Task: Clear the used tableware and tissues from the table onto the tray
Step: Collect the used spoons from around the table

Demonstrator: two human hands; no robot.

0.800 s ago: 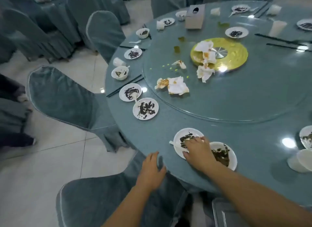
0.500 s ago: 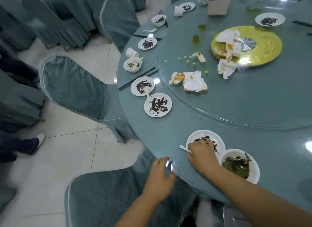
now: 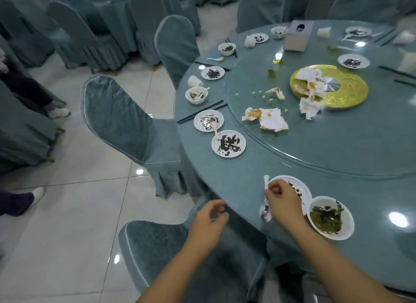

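White spoon (image 3: 266, 182) pinched in right hand (image 3: 282, 201) beside near-edge plate (image 3: 304, 191). Left hand (image 3: 209, 221) loosely curled, empty, off table edge. Step: collecting cutlery. Next, probably carry spoon to tray, unseen.

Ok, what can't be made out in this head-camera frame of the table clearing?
Head view, all four:
Near side of the small white round plate: under the right hand.
Mid-handle of the white plastic spoon: hidden inside that hand's pinch.
The tray: not identifiable; the bottom edge and right forearm cover that corner.
Tableware at the far right of the round blue-green table: cut off by the frame edge, blurred.
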